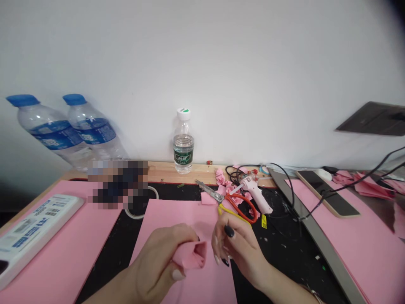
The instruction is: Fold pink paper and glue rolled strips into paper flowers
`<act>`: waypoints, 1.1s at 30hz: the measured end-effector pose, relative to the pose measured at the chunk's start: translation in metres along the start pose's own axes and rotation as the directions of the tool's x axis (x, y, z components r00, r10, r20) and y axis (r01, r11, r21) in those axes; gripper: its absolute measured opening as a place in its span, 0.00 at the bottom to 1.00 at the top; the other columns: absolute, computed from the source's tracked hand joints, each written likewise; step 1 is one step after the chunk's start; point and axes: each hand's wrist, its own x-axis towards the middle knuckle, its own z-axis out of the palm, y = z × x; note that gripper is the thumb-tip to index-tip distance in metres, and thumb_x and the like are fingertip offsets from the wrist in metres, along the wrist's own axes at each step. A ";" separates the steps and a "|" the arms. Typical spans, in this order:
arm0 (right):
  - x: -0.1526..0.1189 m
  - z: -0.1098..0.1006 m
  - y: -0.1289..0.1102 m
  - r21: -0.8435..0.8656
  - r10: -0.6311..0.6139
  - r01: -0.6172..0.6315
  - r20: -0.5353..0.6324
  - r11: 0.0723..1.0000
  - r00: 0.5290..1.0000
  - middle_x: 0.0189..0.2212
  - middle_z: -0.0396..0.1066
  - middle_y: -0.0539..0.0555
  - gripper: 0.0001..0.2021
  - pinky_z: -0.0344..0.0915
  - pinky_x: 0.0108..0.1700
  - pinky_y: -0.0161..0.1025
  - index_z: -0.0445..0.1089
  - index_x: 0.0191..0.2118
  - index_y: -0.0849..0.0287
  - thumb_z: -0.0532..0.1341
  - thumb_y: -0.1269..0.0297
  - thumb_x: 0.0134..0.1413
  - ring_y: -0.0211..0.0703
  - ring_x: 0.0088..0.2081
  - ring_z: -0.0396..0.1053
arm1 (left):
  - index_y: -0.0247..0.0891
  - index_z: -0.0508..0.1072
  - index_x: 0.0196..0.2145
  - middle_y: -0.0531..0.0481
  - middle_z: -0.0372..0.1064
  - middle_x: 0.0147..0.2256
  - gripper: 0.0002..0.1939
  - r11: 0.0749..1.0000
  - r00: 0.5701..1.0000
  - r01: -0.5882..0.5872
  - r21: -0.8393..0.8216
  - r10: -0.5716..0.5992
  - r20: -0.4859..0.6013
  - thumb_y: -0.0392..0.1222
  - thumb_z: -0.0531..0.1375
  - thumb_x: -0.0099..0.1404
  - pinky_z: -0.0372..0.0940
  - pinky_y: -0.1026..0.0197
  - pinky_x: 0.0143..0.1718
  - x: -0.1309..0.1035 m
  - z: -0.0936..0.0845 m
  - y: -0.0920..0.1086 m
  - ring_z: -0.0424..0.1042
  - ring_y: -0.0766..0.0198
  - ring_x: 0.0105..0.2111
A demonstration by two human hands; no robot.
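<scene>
My left hand (pixel 161 257) is closed around a folded pink paper piece (pixel 191 254), whose hollow, creased end faces right. Just to the right, my right hand (pixel 238 249) hovers beside it with loosely curled fingers, thumb apart, and nothing visible in its grasp. Beneath both hands lies a flat pink paper sheet (pixel 177 213) on a black mat (pixel 278 261). Scissors (pixel 218 196) with one red and one yellow handle rest just beyond my right hand. A pale pink glue gun (pixel 257 194) lies beside them, among crumpled pink paper scraps (pixel 221 177).
A small water bottle (pixel 183 145) stands against the wall. Two large bottles (pixel 91 126) lean at the left, near a white box-like item (pixel 41 228) on pink paper. A phone (pixel 329 194) rests on pink sheets at right, with black cables (pixel 292 190) crossing nearby.
</scene>
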 end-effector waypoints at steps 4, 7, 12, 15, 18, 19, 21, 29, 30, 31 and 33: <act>-0.004 0.004 0.000 -0.006 0.112 -0.113 0.165 0.994 0.980 0.19 0.66 0.49 0.17 0.50 0.19 0.29 0.62 0.32 0.62 0.57 0.51 0.59 0.29 0.16 0.57 | 0.41 0.63 0.40 0.53 0.62 0.28 0.19 0.997 0.996 -0.026 0.078 0.019 0.088 0.55 0.41 0.71 0.54 0.65 0.26 0.002 0.004 -0.006 0.61 0.66 0.25; -0.004 0.004 0.002 0.052 0.179 -0.198 0.253 0.979 0.951 0.18 0.65 0.49 0.18 0.49 0.17 0.27 0.61 0.31 0.62 0.57 0.50 0.59 0.29 0.16 0.58 | 0.39 0.63 0.35 0.53 0.62 0.27 0.21 0.997 0.990 -0.008 0.078 -0.003 0.138 0.56 0.41 0.71 0.53 0.65 0.27 0.001 0.008 -0.010 0.61 0.66 0.24; -0.002 0.000 0.005 0.131 0.222 -0.284 0.357 0.950 0.907 0.18 0.62 0.45 0.17 0.49 0.16 0.26 0.62 0.32 0.62 0.60 0.51 0.56 0.27 0.15 0.55 | 0.38 0.61 0.29 0.54 0.59 0.23 0.23 0.998 0.985 0.000 0.056 -0.010 0.174 0.57 0.39 0.71 0.51 0.65 0.25 0.001 0.008 -0.007 0.58 0.67 0.21; -0.002 -0.002 0.004 0.113 0.240 -0.299 0.366 0.948 0.899 0.19 0.61 0.45 0.17 0.49 0.16 0.25 0.64 0.32 0.63 0.64 0.52 0.53 0.25 0.15 0.53 | 0.39 0.61 0.29 0.55 0.60 0.23 0.23 0.999 0.979 0.018 0.048 -0.028 0.204 0.56 0.40 0.71 0.51 0.66 0.26 0.003 0.005 -0.004 0.58 0.68 0.21; -0.002 -0.004 0.005 0.104 0.270 -0.329 0.372 0.939 0.888 0.18 0.61 0.44 0.18 0.49 0.16 0.25 0.64 0.31 0.63 0.64 0.51 0.51 0.25 0.15 0.53 | 0.38 0.61 0.28 0.55 0.60 0.23 0.24 0.998 0.973 0.035 0.047 -0.044 0.225 0.55 0.39 0.72 0.51 0.66 0.26 0.005 0.003 -0.002 0.58 0.67 0.21; -0.002 -0.005 0.006 0.106 0.283 -0.343 0.371 0.933 0.884 0.18 0.61 0.44 0.19 0.49 0.16 0.25 0.63 0.31 0.63 0.64 0.50 0.51 0.25 0.14 0.53 | 0.38 0.62 0.28 0.55 0.60 0.23 0.24 0.998 0.973 0.038 0.049 -0.048 0.226 0.55 0.39 0.72 0.51 0.66 0.26 0.006 0.003 -0.002 0.58 0.67 0.21; -0.003 -0.007 0.010 0.115 0.303 -0.366 0.366 0.924 0.880 0.17 0.60 0.44 0.19 0.48 0.15 0.25 0.63 0.30 0.62 0.64 0.49 0.50 0.25 0.14 0.52 | 0.38 0.62 0.28 0.55 0.60 0.23 0.23 0.998 0.972 0.043 0.054 -0.054 0.228 0.54 0.39 0.72 0.52 0.66 0.27 0.007 0.002 -0.002 0.58 0.67 0.21; -0.001 -0.014 0.012 0.165 0.312 -0.390 0.365 0.906 0.877 0.13 0.56 0.42 0.18 0.48 0.14 0.25 0.63 0.30 0.61 0.65 0.51 0.50 0.27 0.13 0.49 | 0.38 0.67 0.31 0.52 0.61 0.26 0.25 0.996 0.952 0.094 -0.005 -0.089 0.293 0.55 0.38 0.71 0.53 0.64 0.29 0.016 0.002 -0.003 0.61 0.65 0.25; -0.001 -0.014 0.011 0.160 0.312 -0.387 0.357 0.908 0.880 0.14 0.56 0.42 0.17 0.48 0.14 0.25 0.62 0.30 0.61 0.65 0.51 0.50 0.27 0.13 0.49 | 0.38 0.67 0.31 0.51 0.62 0.26 0.26 0.995 0.950 0.101 -0.020 -0.090 0.300 0.56 0.38 0.71 0.54 0.64 0.29 0.018 0.003 -0.003 0.62 0.64 0.25; 0.000 -0.015 0.011 0.154 0.310 -0.381 0.351 0.912 0.884 0.14 0.56 0.42 0.17 0.47 0.15 0.25 0.62 0.30 0.61 0.65 0.52 0.50 0.27 0.13 0.49 | 0.38 0.67 0.32 0.51 0.63 0.27 0.26 0.994 0.947 0.106 -0.033 -0.091 0.310 0.56 0.38 0.71 0.55 0.64 0.29 0.019 0.004 -0.004 0.62 0.63 0.26; 0.001 -0.016 0.009 0.148 0.296 -0.363 0.345 0.920 0.891 0.14 0.58 0.43 0.17 0.47 0.15 0.25 0.61 0.29 0.60 0.66 0.53 0.50 0.27 0.13 0.49 | 0.38 0.67 0.32 0.49 0.64 0.29 0.26 0.994 0.942 0.105 -0.042 -0.085 0.326 0.56 0.38 0.71 0.56 0.63 0.30 0.023 0.005 -0.006 0.64 0.63 0.27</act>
